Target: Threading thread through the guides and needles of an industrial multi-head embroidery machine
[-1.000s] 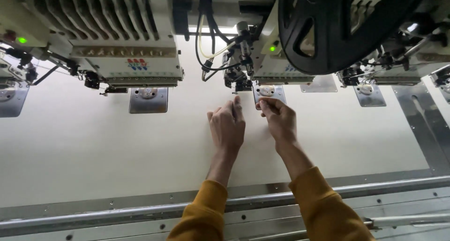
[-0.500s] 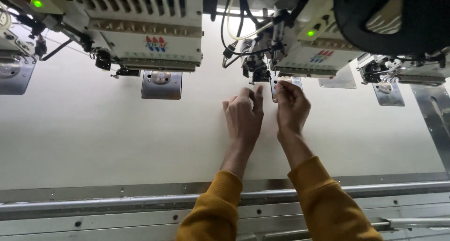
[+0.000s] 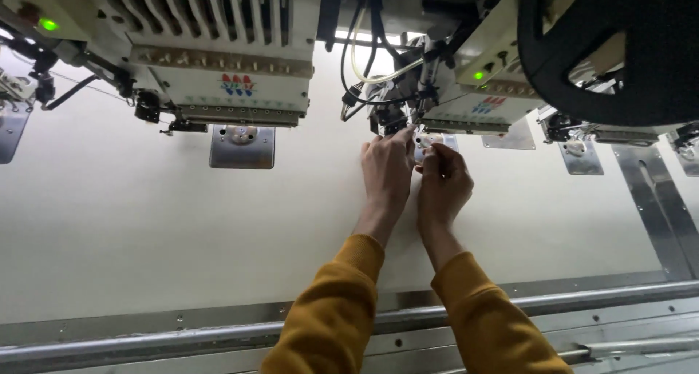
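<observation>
Left hand [image 3: 386, 172], right hand [image 3: 443, 181]: side by side on white fabric [image 3: 145, 228], fingertips under middle embroidery head [image 3: 444, 90]; grip on anything cannot be told; mustard sleeves [image 3: 331, 316]

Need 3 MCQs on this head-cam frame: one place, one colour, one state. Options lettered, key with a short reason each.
1. Where are both hands?
A. on the steel rail
B. under the middle embroidery head
C. at the far-left head

2. What colour are the sleeves?
A. mustard yellow
B. blue
C. white

3. What state is the indicator lamp on the left head in?
A. lit red
B. dark
C. lit green

Key:
1 B: the left hand and right hand meet at the needle plate beneath the middle embroidery head.
2 A: the sleeves are mustard yellow.
3 C: the lamp glows green.
</observation>
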